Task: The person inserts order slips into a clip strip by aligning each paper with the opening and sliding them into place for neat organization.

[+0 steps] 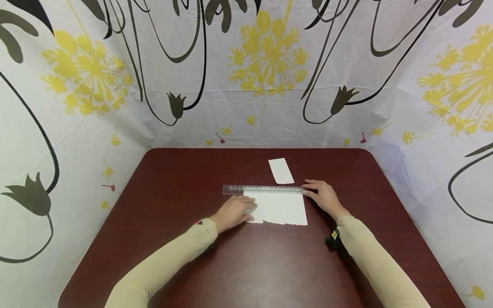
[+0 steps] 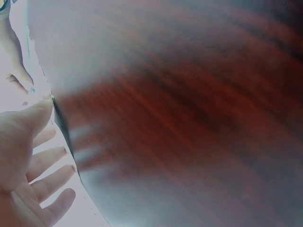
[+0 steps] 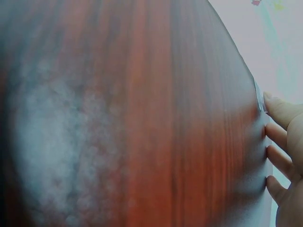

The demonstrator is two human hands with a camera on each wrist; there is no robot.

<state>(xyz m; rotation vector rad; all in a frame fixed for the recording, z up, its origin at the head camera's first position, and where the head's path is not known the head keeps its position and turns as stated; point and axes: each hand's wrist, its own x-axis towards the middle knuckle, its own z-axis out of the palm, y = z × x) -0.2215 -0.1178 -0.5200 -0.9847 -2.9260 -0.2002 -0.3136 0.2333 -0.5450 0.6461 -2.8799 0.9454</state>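
A clear plastic ruler lies crosswise over the top edge of white paper pieces set side by side, with faint lines and uneven lower edges. My left hand rests on the leftmost piece, just below the ruler, its fingers spread and extended. In the left wrist view, the left hand shows these separated fingers. At the ruler's right end, my right hand holds it between thumb and fingers. The right wrist view shows the right hand at the picture's edge, its grip only partly visible.
Another white paper piece lies tilted behind the ruler. The dark red-brown table has rounded far corners. A patterned white cloth hangs around its back and sides. A small black device is at the right wrist.
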